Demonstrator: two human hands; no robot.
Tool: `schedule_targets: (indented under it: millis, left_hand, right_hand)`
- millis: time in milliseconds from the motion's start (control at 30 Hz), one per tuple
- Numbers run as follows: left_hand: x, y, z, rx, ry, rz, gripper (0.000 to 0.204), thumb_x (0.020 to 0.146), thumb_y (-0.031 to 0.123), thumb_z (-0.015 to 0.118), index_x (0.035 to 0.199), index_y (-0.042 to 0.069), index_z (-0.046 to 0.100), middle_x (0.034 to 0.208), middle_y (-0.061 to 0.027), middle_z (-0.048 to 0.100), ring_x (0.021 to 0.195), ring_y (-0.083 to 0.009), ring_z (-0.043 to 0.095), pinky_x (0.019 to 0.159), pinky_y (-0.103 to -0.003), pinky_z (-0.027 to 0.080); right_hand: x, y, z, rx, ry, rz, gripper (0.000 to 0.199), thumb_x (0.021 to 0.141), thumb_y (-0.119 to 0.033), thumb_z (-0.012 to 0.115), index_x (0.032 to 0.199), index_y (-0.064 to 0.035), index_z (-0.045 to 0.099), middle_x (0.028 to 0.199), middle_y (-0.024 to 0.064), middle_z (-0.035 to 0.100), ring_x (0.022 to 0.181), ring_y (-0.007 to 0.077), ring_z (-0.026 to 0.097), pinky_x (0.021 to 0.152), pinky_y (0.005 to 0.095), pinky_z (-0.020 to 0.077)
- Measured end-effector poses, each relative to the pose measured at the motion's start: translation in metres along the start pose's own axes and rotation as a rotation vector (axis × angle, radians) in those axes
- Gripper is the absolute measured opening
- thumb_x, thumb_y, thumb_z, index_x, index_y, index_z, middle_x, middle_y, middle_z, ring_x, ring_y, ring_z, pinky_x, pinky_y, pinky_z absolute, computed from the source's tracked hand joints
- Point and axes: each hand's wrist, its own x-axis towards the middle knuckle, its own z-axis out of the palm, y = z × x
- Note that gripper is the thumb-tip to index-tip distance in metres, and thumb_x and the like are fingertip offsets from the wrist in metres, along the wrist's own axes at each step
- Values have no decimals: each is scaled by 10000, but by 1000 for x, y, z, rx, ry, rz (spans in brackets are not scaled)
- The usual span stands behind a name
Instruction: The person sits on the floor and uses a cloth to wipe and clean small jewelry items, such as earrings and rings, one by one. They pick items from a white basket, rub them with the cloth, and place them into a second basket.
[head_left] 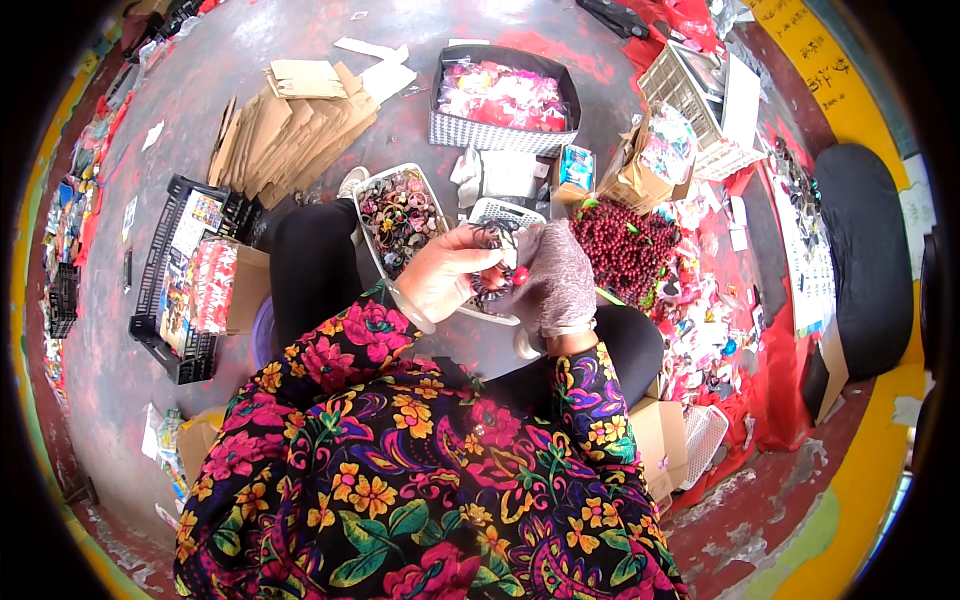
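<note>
the person's two hands above a grey floor (190,95). the left hand (440,272), bare and with a pale bangle (412,312) at its wrist, was closed on a small dark-and-white piece (493,243), pinched between thumb and fingers. the right hand (553,280), in a mottled glove (570,255), met the right side of the piece; its fingertips were hidden, so whether it gripped could not be told. a red bead (520,276) showed just beside the glove. the piece was held up in front of the lap, to the right of a white tray's (434,197) right edge.

the tray, filled with hair ties (395,212), stood between the knees; a white basket (507,208) lay just beyond the hands. toward the floor's far edge stood a checked bin (490,135) of pink packets (500,95), with a stack of cardboard (290,130) to its left. toward the floor's left edge was a black crate (200,185). right of the glove lay a heap of dark red berries (625,245); past its far edge stood an open box (628,185), and near the floor's far right corner, a white crate (735,160).
</note>
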Motion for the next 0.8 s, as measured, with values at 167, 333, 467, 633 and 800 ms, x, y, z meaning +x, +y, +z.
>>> schedule_targets:
  millis: [167, 333, 467, 633, 800]
  left_hand:
    - [2, 11, -3, 236, -14, -12, 116, 818, 24, 523, 930, 27, 551, 860, -61, 601, 733, -133, 569, 680, -241, 450]
    - [2, -1, -5, 238, 19, 19, 139, 816, 10, 512, 953, 19, 535, 870, -49, 582, 775, -135, 558, 710, -259, 441]
    - [5, -2, -9, 217, -12, 46, 134, 818, 6, 503, 948, 23, 532, 878, -49, 578, 792, -136, 558, 717, -261, 437]
    - [4, -3, -6, 209, 49, -18, 86, 825, 21, 507, 903, 23, 543, 839, -57, 582, 758, -147, 555, 698, -269, 439]
    - [3, 1, -3, 187, 19, -40, 68, 828, 39, 516, 883, 22, 551, 838, -60, 591, 750, -137, 555, 688, -252, 437]
  right_hand:
    - [-3, 11, 15, 197, 39, 8, 227, 662, -123, 598, 866, -31, 560, 746, 130, 578, 786, 291, 574, 663, 345, 456]
    - [-15, 5, 26, 150, 167, -248, 306, 766, -123, 459, 1057, -53, 519, 1002, 159, 545, 984, 307, 504, 893, 423, 356]
    - [-11, 4, 23, 82, 129, -190, 275, 744, -138, 492, 1002, -49, 525, 943, 139, 559, 923, 313, 521, 854, 415, 379]
    - [-10, -9, 6, 18, -22, 60, 227, 710, -143, 533, 914, -45, 517, 857, 132, 564, 826, 332, 546, 767, 420, 403]
    - [-4, -14, 1, 125, -50, 261, 301, 752, -159, 520, 1015, -18, 481, 829, 160, 565, 790, 313, 562, 697, 379, 427]
